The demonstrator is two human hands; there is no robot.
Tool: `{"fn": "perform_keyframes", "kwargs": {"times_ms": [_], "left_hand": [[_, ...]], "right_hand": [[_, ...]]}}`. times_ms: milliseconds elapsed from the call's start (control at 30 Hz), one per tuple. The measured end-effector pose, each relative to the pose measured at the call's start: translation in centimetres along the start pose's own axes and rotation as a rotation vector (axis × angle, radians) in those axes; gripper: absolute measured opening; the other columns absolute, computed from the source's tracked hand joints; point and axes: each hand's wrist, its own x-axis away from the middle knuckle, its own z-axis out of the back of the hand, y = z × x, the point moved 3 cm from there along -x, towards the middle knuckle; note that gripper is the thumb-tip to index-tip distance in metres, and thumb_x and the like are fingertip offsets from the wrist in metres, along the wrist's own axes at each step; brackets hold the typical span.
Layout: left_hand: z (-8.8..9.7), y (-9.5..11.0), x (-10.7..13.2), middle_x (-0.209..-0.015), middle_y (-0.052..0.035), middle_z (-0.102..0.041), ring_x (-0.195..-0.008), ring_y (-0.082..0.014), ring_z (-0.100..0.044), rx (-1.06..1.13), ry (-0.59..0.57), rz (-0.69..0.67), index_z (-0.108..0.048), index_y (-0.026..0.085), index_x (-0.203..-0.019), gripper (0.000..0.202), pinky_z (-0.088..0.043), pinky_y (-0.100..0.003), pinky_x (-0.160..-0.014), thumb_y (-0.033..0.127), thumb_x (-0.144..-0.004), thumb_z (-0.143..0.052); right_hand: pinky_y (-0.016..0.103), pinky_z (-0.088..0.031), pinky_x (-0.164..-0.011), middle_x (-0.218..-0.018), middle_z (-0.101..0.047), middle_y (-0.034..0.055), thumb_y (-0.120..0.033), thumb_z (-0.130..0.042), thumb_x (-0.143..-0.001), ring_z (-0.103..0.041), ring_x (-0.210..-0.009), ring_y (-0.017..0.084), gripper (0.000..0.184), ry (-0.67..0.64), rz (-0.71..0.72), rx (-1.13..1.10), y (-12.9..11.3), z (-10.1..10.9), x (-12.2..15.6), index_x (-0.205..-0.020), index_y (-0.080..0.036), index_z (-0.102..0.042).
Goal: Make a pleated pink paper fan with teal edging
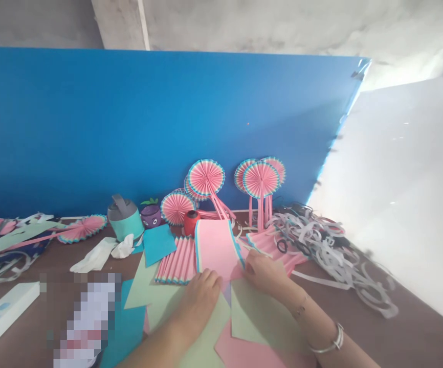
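Observation:
A pink paper sheet with blue and pale strips along its two sides lies in front of me, its far edge overlapping a red jar. My left hand grips its near-left edge, fingers together and curled. At the right edge, my right hand is closed on the sheet; its fingertips are partly hidden. Pleated pink paper with blue edges rests left of the sheet. More pleated pink paper lies beyond my right hand. Pale green sheets and a pink sheet are spread beneath my hands.
Round pink paper fans on long handles lean against the blue panel. White strips lie tangled at right. A teal container, purple pot, red jar, tissues and blue paper squares stand or lie left.

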Motion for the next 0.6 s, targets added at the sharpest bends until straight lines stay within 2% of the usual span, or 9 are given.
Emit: {"fn": "perform_keyframes", "kwargs": {"times_ms": [233,333,400,467,533,600], "left_hand": [[-1.2,1.0,0.1,-0.081,-0.0042,-0.058,-0.077,-0.0209,-0.054,-0.123,0.026,-0.004,-0.063,0.016,-0.087,0.025,-0.042,-0.033,-0.065,-0.003,-0.078,-0.048],[-1.8,1.4,0.5,-0.082,-0.0056,-0.059,-0.077,-0.0217,-0.054,-0.165,0.049,0.033,-0.063,0.014,-0.091,0.031,-0.043,-0.034,-0.068,-0.007,-0.073,-0.048],[-2.1,1.6,0.9,-0.086,-0.0071,-0.059,-0.080,-0.0222,-0.054,-0.165,0.082,0.044,-0.063,0.013,-0.097,0.036,-0.043,-0.034,-0.069,-0.007,-0.071,-0.047],[-2.3,1.7,1.1,-0.089,-0.0084,-0.059,-0.082,-0.0227,-0.053,-0.147,0.096,0.037,-0.062,0.012,-0.102,0.038,-0.043,-0.034,-0.068,-0.006,-0.070,-0.049],[-2.7,1.7,1.1,-0.089,-0.0095,-0.059,-0.081,-0.0231,-0.052,-0.141,0.070,0.023,-0.063,0.011,-0.101,0.037,-0.043,-0.035,-0.067,-0.003,-0.069,-0.052],[-2.9,1.8,1.0,-0.087,-0.0103,-0.058,-0.080,-0.0236,-0.051,-0.173,0.029,0.011,-0.065,0.011,-0.099,0.035,-0.042,-0.036,-0.067,-0.001,-0.068,-0.055]], "right_hand": [[0.026,-0.025,-0.052,-0.091,-0.061,0.0070,-0.024,-0.050,-0.081,-0.059,-0.075,0.020,0.016,-0.017,-0.016,0.018,-0.1,0.2,0.0,-0.070,-0.018,-0.060],[0.027,-0.032,-0.056,-0.090,-0.061,0.0066,-0.023,-0.049,-0.081,-0.058,-0.077,0.020,0.016,0.011,-0.013,-0.004,-0.3,0.4,0.1,-0.071,-0.018,-0.059],[0.029,-0.038,-0.066,-0.093,-0.061,0.0072,-0.019,-0.047,-0.082,-0.058,-0.085,0.021,0.013,0.101,0.022,-0.017,-0.9,0.5,0.3,-0.079,-0.019,-0.060],[0.033,-0.041,-0.080,-0.103,-0.061,0.0097,-0.020,-0.048,-0.082,-0.055,-0.099,0.024,0.017,0.211,0.103,-0.030,-2.0,0.4,0.5,-0.094,-0.018,-0.060],[0.040,-0.038,-0.093,-0.121,-0.055,0.0138,-0.027,-0.052,-0.082,-0.047,-0.116,0.029,0.030,0.276,0.190,-0.022,-3.2,-0.3,0.7,-0.110,-0.017,-0.057],[0.047,-0.029,-0.103,-0.134,-0.046,0.0198,-0.034,-0.054,-0.082,-0.033,-0.130,0.035,0.047,0.304,0.227,0.026,-3.9,-1.5,0.8,-0.122,-0.012,-0.051]]}}
